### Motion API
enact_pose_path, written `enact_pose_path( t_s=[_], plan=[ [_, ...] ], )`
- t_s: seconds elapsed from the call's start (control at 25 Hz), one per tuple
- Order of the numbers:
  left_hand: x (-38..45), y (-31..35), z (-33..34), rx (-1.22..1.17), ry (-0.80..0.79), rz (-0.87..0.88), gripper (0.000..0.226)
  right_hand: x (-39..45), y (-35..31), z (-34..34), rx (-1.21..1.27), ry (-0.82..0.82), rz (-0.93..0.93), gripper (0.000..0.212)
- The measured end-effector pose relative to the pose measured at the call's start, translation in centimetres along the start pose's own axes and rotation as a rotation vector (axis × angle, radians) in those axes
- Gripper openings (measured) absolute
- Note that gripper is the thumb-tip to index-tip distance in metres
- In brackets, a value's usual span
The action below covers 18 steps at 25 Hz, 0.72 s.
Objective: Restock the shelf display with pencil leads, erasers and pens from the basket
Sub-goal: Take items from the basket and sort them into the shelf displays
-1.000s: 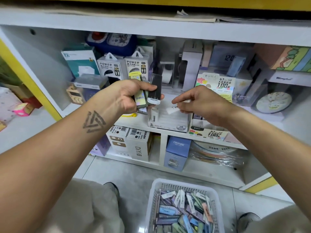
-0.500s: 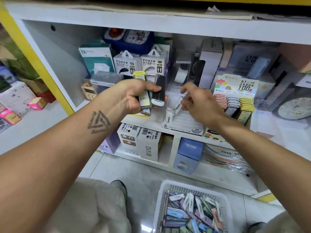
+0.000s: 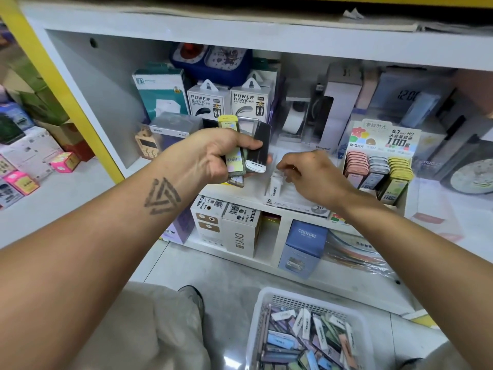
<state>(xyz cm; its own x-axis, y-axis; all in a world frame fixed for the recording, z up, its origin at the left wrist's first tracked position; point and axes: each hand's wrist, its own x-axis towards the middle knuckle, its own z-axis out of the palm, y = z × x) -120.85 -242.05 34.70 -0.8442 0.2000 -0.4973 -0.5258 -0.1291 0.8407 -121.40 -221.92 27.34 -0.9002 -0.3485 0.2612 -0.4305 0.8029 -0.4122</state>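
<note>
My left hand [image 3: 210,158] grips a bunch of pencil lead cases upright in front of the shelf, among them a yellow-capped one [image 3: 231,145] and a black one with a white end [image 3: 260,150]. Just to their right, my right hand [image 3: 312,174] reaches down over a white 2B display box [image 3: 296,202] on the shelf edge. Its fingertips pinch the top of a white lead case [image 3: 274,186] standing in that box. A 0.7 lead display [image 3: 384,141] with pink, grey and yellow cases stands to the right. The white basket [image 3: 260,311] on the floor holds several cases and erasers.
Power bank boxes [image 3: 229,102], a teal box [image 3: 160,92] and a tape dispenser [image 3: 296,118] fill the back of the shelf. DIYI [image 3: 240,236] and CRUHRE [image 3: 306,244] boxes stand on the lower shelf. My knee [image 3: 138,332] and shoe [image 3: 192,295] lie left of the basket.
My right hand has carried the white lead case from in front of the shelf down into the 2B display box. The left hand keeps its hold on the bunch of cases.
</note>
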Motion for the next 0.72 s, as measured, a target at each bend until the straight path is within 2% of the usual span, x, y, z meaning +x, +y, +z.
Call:
enact_pose_path(
  t_s=[0.08, 0.12, 0.2, 0.28, 0.32, 0.4, 0.44, 0.56, 0.64, 0.72],
  plan=[
    [0.0, -0.1, 0.2, 0.011, -0.016, -0.008, 0.024, 0.2, -0.5, -0.3, -0.037, -0.001, 0.020, 0.029],
    [0.0, -0.1, 0.4, 0.019, -0.026, -0.011, 0.021, 0.3, -0.9, -0.7, 0.040, 0.022, 0.073, 0.029],
    [0.3, -0.3, 0.8, 0.031, -0.050, -0.015, 0.015, 0.3, -1.6, -2.0, 0.472, 0.071, 0.276, 0.022],
    [0.5, -0.5, 1.4, 0.045, -0.060, -0.019, 0.008, 0.0, -2.4, -3.7, 0.959, -0.021, 0.436, 0.016],
    [0.6, -0.6, 1.8, 0.054, -0.068, -0.021, 0.008, -0.3, -2.6, -4.2, 1.058, -0.098, 0.462, 0.019],
    [0.8, -0.8, 2.9, 0.052, -0.100, -0.023, 0.011, -1.2, -2.9, -4.7, 1.103, -0.199, 0.479, 0.019],
    [0.8, -0.9, 3.5, 0.035, -0.117, -0.021, 0.010, -1.6, -2.9, -4.8, 1.105, -0.193, 0.491, 0.014],
    [0.9, -1.0, 5.3, -0.034, -0.141, -0.007, 0.009, -2.4, -1.9, -6.4, 1.199, -0.044, 0.551, 0.005],
    [1.1, -1.1, 6.1, -0.060, -0.125, -0.004, 0.011, -2.9, -0.8, -8.4, 1.304, 0.083, 0.598, 0.015],
    [1.2, -1.2, 7.0, -0.071, -0.134, -0.016, 0.010, -3.8, 0.5, -10.4, 1.215, 0.145, 0.568, 0.018]
  ],
)
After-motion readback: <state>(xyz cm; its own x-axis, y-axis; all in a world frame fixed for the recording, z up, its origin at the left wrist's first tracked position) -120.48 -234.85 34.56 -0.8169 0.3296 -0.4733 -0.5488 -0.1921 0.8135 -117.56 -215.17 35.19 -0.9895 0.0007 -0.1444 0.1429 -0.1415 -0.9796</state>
